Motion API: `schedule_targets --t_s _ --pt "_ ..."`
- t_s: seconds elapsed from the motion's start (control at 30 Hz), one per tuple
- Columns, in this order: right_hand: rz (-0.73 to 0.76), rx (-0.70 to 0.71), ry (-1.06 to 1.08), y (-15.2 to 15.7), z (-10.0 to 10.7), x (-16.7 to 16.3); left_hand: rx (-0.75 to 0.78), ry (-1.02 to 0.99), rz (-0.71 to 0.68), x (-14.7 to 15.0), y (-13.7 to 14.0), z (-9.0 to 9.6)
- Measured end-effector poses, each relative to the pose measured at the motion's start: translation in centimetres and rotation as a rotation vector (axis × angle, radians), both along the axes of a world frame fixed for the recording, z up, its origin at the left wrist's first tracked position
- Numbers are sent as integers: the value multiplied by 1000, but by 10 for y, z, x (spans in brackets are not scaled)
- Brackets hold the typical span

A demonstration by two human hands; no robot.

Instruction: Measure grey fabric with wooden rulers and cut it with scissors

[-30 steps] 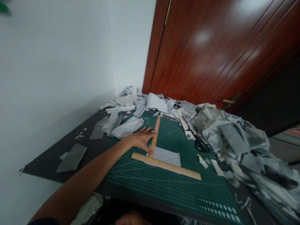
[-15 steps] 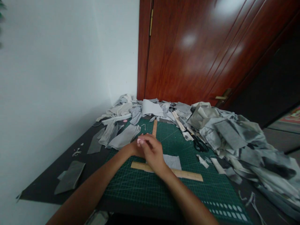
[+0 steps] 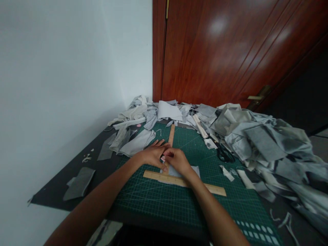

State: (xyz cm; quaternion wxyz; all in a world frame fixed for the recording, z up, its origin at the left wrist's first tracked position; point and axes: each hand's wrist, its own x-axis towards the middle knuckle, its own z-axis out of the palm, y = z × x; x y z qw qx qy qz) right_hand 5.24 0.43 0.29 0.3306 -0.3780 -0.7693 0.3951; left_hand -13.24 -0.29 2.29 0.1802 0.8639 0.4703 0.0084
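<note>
My left hand [image 3: 153, 154] lies flat with fingers spread, pressing on a wooden ruler [image 3: 171, 135] that runs away from me. Pinched in my right hand [image 3: 179, 161] is a small pink piece of tailor's chalk [image 3: 163, 158], held close beside that ruler and my left thumb. Under both hands is a light grey piece of cloth [image 3: 195, 171], partly hidden by them. A second wooden ruler [image 3: 214, 189] lies crosswise over the cloth's near edge, below my right wrist. Whether the chalk touches the cloth is not clear.
A green cutting mat [image 3: 153, 205] covers much of the dark table [image 3: 105, 174]. Grey and white cloth scraps [image 3: 269, 140] are heaped along the back and right. Black-handled scissors [image 3: 225, 153] lie at the heap's edge. Folded grey cloth [image 3: 80, 184] sits at left.
My right hand has come down with the chalk to the ruler. My left hand, earlier mostly hidden behind it, now shows spread on the ruler. The camera view has shifted slightly.
</note>
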Motion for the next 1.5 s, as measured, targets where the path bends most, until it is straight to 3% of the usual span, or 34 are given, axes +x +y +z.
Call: schedule_targets --t_s 0.2,0.37,0.47,0.7,1.07,1.27,1.5 --pt "2 96 -178 -9 20 10 17 6 -2 -2 0 -2" --pt "32 270 -493 -18 37 22 -13 14 -12 -3 -1 1" --pt "78 281 -569 -19 40 22 12 15 3 -6 3 -3" --pt "77 247 -657 -18 42 21 28 26 -9 -6 9 -4" --pt "17 85 -814 -30 76 -7 23 -33 -13 -2 3 -1" --pt "-8 73 -841 -31 74 -10 -4 -180 -19 -13 2 -6" --pt "-49 73 -859 -32 75 -10 41 -399 -80 -25 -6 10"
